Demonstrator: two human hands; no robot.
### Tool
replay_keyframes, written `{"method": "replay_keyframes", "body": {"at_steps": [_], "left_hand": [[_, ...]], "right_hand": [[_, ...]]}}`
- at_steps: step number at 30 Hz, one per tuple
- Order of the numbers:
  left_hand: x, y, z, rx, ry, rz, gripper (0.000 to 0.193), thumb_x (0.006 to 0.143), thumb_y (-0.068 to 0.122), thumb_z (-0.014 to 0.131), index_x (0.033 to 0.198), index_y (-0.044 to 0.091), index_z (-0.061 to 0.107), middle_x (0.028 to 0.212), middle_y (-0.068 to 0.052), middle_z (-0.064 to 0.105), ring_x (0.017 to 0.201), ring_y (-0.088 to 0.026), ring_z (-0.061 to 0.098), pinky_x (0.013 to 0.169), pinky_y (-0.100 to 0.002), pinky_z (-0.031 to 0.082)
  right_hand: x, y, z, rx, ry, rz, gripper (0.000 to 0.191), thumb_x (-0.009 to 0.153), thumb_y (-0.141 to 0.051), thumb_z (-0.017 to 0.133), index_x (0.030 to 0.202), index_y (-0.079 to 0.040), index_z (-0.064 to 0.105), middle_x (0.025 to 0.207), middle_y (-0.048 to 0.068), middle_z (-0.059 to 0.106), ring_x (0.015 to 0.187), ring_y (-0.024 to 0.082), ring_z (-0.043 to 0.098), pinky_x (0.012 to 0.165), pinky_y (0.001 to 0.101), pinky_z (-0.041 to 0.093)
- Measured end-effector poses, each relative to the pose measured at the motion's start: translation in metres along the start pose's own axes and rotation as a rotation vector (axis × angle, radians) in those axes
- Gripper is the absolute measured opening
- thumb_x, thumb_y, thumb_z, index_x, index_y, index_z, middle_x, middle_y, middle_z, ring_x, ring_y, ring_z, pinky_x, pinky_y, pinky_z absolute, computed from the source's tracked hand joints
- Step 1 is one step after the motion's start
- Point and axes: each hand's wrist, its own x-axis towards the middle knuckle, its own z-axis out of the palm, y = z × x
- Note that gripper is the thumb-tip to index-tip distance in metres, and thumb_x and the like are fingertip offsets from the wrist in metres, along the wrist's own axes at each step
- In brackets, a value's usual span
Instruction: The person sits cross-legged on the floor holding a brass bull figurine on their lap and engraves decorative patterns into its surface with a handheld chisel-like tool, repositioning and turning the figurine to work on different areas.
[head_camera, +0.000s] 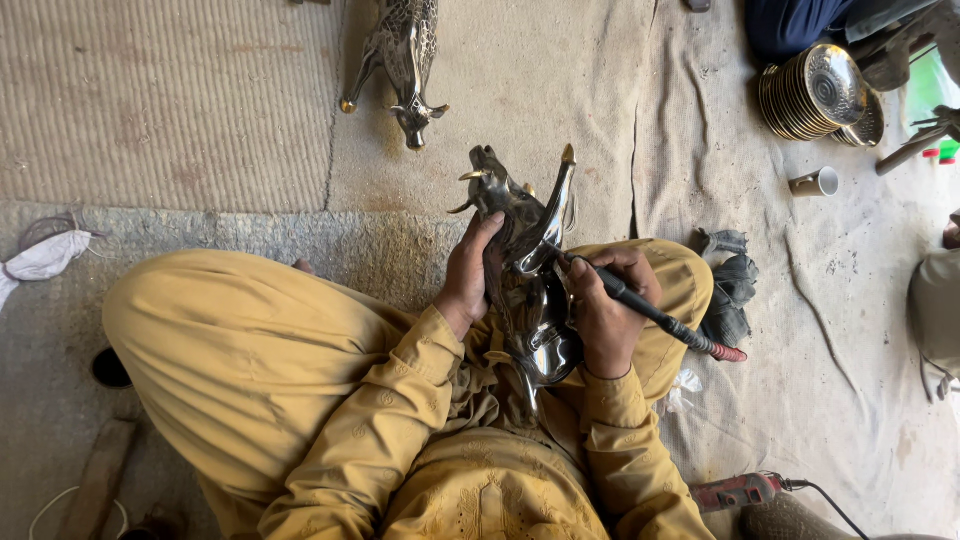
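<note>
Bare mat (170, 110) lies open left; second figurine (400, 50) blocks ahead.

Person seated cross-legged on floor mats, mustard-yellow clothing. Left hand (468, 275) grips shiny metal bull figurine (528, 270) resting in lap. Right hand (605, 315) holds black pen-like tool (640, 305), tip touching figurine. Second metal figurine (400, 50) lies on mat ahead. Stack of metal plates (810, 92) upper right, small cup (815, 182) near it.

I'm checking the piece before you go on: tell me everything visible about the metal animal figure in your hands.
The metal animal figure is a dark, shiny horned animal with brass-coloured horn tips. It rests on the lap, head pointing away and legs raised. The left hand grips its side; the right hand holds a black pen-like tool whose tip meets its leg.
</note>
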Motion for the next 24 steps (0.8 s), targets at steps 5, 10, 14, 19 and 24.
{"method": "replay_keyframes", "body": {"at_steps": [5,10,14,19,24], "left_hand": [[-0.0027,0.0027,0.0012,0.040,0.000,-0.001,0.045,0.102,0.030,0.057,0.140,0.005,0.056,0.122,-0.010,0.071,0.106,-0.021,0.071,0.092,-0.038,0.059],[-0.0043,0.0053,0.0063,0.065,0.000,-0.002,0.048,0.100,0.031,0.057,0.141,0.006,0.054,0.124,-0.010,0.070,0.108,-0.021,0.070,0.094,-0.038,0.058],[-0.0070,0.0053,0.0064,0.062,0.003,-0.009,0.048,0.101,0.031,0.057,0.142,0.006,0.053,0.124,-0.011,0.069,0.109,-0.021,0.070,0.094,-0.038,0.058],[-0.0038,0.0051,0.0064,0.050,-0.001,-0.008,0.047,0.102,0.030,0.056,0.142,0.006,0.053,0.123,-0.011,0.069,0.108,-0.021,0.070,0.093,-0.038,0.058],[-0.0044,0.0044,0.0054,0.035,-0.004,-0.005,0.046,0.102,0.029,0.056,0.142,0.006,0.052,0.124,-0.010,0.069,0.108,-0.021,0.070,0.094,-0.038,0.059]], "right_hand": [[0.0041,-0.0018,0.0047,0.088,0.016,0.041,0.013,0.099,0.001,0.072,0.101,-0.001,0.059,0.082,0.007,0.067,0.065,0.006,0.061,0.060,0.0203,0.050],[0.0059,-0.0041,0.0064,0.120,0.028,0.054,0.013,0.098,0.001,0.072,0.101,0.000,0.059,0.085,0.007,0.069,0.067,0.007,0.063,0.058,0.0198,0.049],[0.0038,-0.0047,0.0056,0.090,0.032,0.059,0.014,0.098,0.001,0.073,0.100,-0.001,0.059,0.083,0.006,0.067,0.066,0.006,0.061,0.058,0.0195,0.048],[0.0048,-0.0038,0.0037,0.089,0.019,0.051,0.014,0.096,0.002,0.072,0.098,-0.001,0.059,0.080,0.004,0.064,0.066,0.006,0.060,0.062,0.0204,0.050],[0.0022,-0.0027,0.0029,0.078,0.005,0.037,0.013,0.096,0.004,0.072,0.097,-0.001,0.059,0.083,0.002,0.062,0.069,0.005,0.058,0.066,0.0210,0.051]]}}
